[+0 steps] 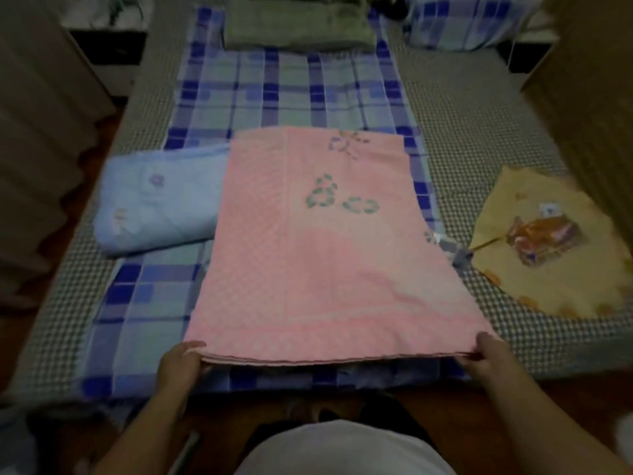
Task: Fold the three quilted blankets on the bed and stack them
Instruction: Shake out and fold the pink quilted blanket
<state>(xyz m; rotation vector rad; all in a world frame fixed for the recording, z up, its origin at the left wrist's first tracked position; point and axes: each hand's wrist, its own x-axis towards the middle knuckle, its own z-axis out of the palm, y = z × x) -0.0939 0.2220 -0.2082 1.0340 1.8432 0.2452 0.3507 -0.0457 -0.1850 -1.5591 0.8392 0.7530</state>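
Pink blanket (318,248): folded flat, centre of bed (479,138), long axis 12 to 6 o'clock; no legible writing; left hand (181,363) and right hand (488,353) pinch its near corners; blue blanket (154,204) folded, touching at 9 o'clock; yellow blanket (548,245) unfolded at 3 o'clock; green bundle (294,25) at 12 o'clock.

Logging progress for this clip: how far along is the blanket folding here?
Done: the blue blanket lies folded at the left. In hand: the pink blanket, partly folded, with the left hand and right hand each keeping a grip on a near corner. Left: the yellow blanket lies at the right, seemingly not yet neatly folded, and nothing is stacked yet.
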